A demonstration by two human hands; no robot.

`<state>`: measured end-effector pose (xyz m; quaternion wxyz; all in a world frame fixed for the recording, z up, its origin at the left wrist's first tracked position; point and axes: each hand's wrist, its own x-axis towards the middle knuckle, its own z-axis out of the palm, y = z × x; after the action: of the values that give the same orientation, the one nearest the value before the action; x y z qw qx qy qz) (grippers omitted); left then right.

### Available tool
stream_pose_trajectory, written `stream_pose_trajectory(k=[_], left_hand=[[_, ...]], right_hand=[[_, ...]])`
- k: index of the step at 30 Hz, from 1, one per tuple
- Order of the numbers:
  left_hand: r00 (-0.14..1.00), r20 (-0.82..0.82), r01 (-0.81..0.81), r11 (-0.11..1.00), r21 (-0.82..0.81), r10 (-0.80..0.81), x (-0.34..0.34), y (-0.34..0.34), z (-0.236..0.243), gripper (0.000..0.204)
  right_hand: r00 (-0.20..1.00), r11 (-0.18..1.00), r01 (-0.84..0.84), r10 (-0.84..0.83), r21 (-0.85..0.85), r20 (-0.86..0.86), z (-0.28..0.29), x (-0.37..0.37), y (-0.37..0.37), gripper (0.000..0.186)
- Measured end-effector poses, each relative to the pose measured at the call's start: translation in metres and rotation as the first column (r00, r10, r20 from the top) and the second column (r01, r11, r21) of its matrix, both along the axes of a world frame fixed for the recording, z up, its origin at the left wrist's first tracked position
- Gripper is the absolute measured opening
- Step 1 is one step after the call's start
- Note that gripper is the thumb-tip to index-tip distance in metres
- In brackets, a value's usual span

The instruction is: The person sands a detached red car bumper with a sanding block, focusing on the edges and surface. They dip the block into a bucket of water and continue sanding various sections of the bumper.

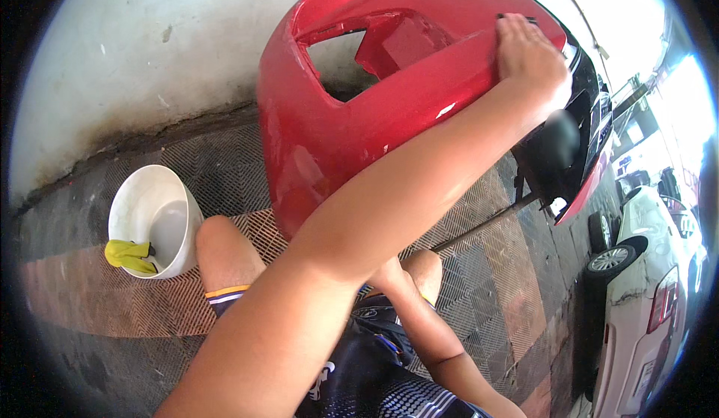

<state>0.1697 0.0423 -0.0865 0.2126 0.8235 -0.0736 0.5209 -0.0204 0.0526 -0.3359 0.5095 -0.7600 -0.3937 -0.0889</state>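
Note:
A glossy red car bumper (329, 156) fills the upper middle, with a rectangular opening cut through its face. My left arm crosses over in front of it, and my left hand (528, 55) presses on the bumper's upper right part. Under those fingers a dark flat pad (530, 20) pokes out at the fingertips; most of it is covered by the hand. My right hand (388, 274) rests low by my thigh, near the knee. The left forearm covers part of it, so its fingers are hidden.
At left stands a white bucket (187, 231) with greyish liquid inside and a yellow-green cloth (129, 255) over its rim. A stained white wall (150, 51) runs behind the bumper. A metal stand bar (487, 222) slopes beneath it. A white car (636, 313) is parked at right.

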Motion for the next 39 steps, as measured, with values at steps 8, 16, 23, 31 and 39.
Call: stream_pose_trajectory(k=[8,16,23,31,39], left_hand=[[0.995,-0.081,0.066,0.994,0.085,-0.059,-0.112,0.029,-0.08,0.069],[0.978,-0.155,0.157,0.979,0.131,-0.137,0.026,-0.039,0.027,0.063],[0.995,-0.049,-0.082,0.984,0.157,0.091,-0.075,0.012,-0.067,0.071],[0.979,0.179,0.064,0.976,0.206,-0.102,0.032,-0.072,-0.002,0.07],[0.999,0.045,0.0,0.985,0.175,-0.008,-0.08,-0.03,-0.062,0.071]], right_hand=[[0.984,0.997,0.034,-0.023,-0.062,0.176,-0.027,0.018,-0.035,0.032],[0.99,0.995,-0.1,0.099,0.002,0.103,-0.012,0.026,-0.017,0.031],[0.989,0.995,-0.078,0.069,0.066,0.131,-0.015,0.034,-0.032,0.025],[0.985,0.981,-0.16,0.151,0.109,0.088,0.0,0.024,-0.015,0.036],[0.993,0.994,-0.103,0.101,0.024,0.065,-0.042,0.031,-0.026,0.035]])
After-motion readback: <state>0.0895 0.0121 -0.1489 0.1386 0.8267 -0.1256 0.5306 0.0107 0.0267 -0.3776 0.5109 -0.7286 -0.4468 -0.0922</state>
